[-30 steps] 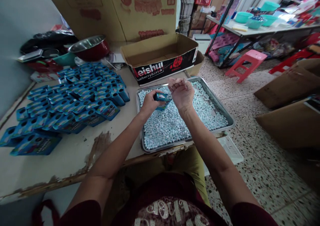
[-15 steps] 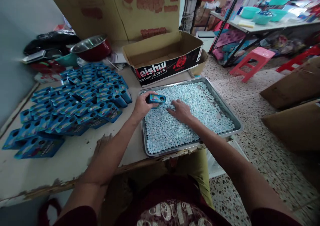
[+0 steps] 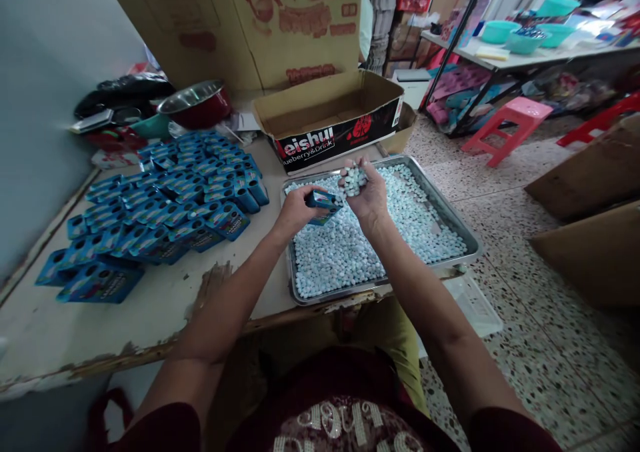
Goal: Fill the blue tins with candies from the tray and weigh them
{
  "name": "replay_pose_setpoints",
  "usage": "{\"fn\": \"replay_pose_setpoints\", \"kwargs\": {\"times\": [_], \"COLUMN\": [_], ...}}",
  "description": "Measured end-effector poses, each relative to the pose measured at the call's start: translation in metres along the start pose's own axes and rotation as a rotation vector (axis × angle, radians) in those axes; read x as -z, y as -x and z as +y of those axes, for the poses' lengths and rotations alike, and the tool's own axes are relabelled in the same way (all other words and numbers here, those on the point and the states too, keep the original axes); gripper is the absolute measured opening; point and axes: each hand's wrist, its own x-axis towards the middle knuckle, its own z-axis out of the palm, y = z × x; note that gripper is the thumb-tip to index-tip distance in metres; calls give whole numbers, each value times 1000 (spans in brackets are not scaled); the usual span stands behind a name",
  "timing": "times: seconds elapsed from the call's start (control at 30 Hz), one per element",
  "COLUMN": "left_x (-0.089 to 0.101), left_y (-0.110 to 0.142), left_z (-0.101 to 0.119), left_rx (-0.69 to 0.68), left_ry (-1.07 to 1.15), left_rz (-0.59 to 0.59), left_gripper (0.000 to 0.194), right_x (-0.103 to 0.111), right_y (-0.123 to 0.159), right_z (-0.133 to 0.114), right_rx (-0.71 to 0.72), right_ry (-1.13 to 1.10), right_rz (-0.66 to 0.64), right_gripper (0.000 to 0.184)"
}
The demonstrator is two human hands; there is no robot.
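My left hand (image 3: 295, 211) grips a small blue box (image 3: 321, 202) above the left part of a metal tray (image 3: 470, 237). The tray is filled with pale blue candies (image 3: 350, 252). My right hand (image 3: 367, 195) is raised just right of the box, cupped around a handful of candies (image 3: 354, 179). Both hands hover over the tray's far left area, nearly touching each other.
Several blue boxes (image 3: 165, 205) lie in rows on the worn table (image 3: 150, 305) to the left. An open cardboard carton (image 3: 330, 115) stands behind the tray. A red metal bowl (image 3: 196, 104) sits at the back left. A pink stool (image 3: 505, 129) stands on the floor to the right.
My right hand, half a second ago flat on the candies in the tray, has lifted with a handful and come beside the box. My left hand tilted the box.
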Motion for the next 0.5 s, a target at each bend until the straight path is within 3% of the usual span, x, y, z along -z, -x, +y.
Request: {"fn": "replay_pose_setpoints", "kwargs": {"times": [0.17,0.27,0.4,0.5], "left_x": [-10,-16,-20,-19], "left_y": [2,5,3,-3], "left_z": [1,1,1,-2], "left_rx": [38,57,74,76], "left_ry": [37,45,123,281], "left_rz": [12,19,-12,-31], "left_gripper": [52,52,53,61], "right_x": [-3,8,46,83], "right_y": [-1,-9,-34,-49], "right_z": [8,12,3,-18], "right_rx": [69,66,46,-48], "right_ry": [94,79,-43,-33], "right_rz": [40,95,98,175], "right_gripper": [18,17,15,16]}}
